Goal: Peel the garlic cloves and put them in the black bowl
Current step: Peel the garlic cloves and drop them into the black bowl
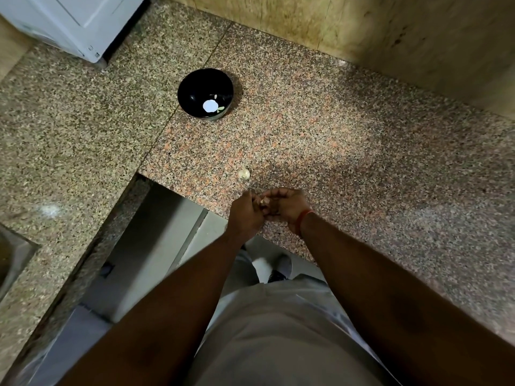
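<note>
My left hand (245, 211) and my right hand (287, 208) meet over the front edge of the granite counter. Both pinch a small pale garlic clove (263, 201) between their fingertips; most of the clove is hidden by the fingers. A second garlic clove (244, 174) lies on the counter just beyond my hands. The black bowl (195, 79) stands farther back and to the left, with a bright white spot and small pale bits at its bottom.
The granite counter (362, 151) runs in an L shape, with a tiled wall (390, 29) behind it. A white appliance (72, 23) sits at the back left. A metal sink edge (14, 252) shows at the far left. The counter's front edge lies under my wrists.
</note>
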The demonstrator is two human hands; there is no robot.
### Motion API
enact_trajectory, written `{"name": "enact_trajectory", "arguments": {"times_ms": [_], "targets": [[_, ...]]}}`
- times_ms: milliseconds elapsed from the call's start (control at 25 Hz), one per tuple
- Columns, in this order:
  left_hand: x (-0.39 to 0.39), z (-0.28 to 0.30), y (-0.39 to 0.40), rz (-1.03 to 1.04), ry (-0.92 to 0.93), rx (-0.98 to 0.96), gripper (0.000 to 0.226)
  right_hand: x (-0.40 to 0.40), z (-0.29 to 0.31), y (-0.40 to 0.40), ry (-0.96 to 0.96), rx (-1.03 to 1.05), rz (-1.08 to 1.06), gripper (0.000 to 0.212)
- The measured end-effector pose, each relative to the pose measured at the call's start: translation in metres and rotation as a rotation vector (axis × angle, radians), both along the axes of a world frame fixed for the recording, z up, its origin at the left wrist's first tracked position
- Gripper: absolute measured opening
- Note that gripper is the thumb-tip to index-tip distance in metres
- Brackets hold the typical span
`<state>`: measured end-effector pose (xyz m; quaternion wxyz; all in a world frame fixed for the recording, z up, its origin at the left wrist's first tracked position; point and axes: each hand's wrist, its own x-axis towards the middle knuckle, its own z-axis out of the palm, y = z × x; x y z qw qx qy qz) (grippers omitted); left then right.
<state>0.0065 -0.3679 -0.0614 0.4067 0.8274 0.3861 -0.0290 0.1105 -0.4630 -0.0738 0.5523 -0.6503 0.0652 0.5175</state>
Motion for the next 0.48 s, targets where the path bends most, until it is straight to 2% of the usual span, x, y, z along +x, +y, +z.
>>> {"name": "enact_trajectory", "arguments": {"times_ms": [160, 280, 480], "targets": [[-0.002, -0.007, 0.002, 0.058, 0.004, -0.139, 0.008, 0.000, -0.001, 0.000, -0.077, 0.013, 0.014, 0.016], [-0.002, -0.009, 0.005, 0.091, 0.006, -0.192, 0.028, 0.000, -0.004, -0.001, -0.120, 0.044, 0.051, 0.011], [0.002, -0.013, 0.011, 0.041, 0.026, -0.156, 0.017, 0.005, -0.004, -0.005, -0.177, 0.101, 0.124, 0.020]]}}
